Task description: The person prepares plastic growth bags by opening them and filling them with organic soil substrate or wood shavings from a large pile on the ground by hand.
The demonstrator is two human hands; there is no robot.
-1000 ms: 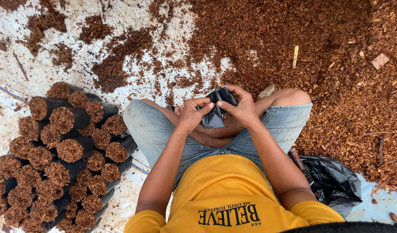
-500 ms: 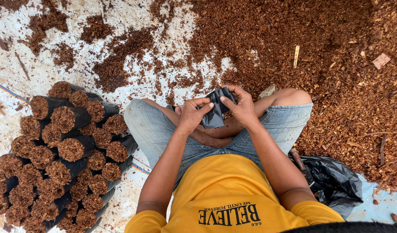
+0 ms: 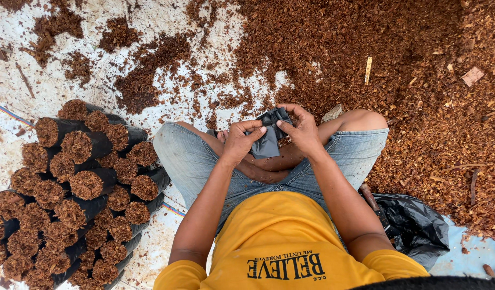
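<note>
Left hand and right hand together, fingertips in pinching grip.

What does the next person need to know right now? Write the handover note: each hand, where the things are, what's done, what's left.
Left hand: pinching the near edge of a small black plastic bag held over the lap.
Right hand: gripping the bag's top edge; both thumbs work at its mouth.
The bag looks flat, with no fill visible in it.
Done: filled black bags, packed with brown fibre, stand bunched together at the person's left.
Left: the loose brown fibre pile lies ahead and to the right; a crumpled black plastic sack sits by the right hip.
</note>
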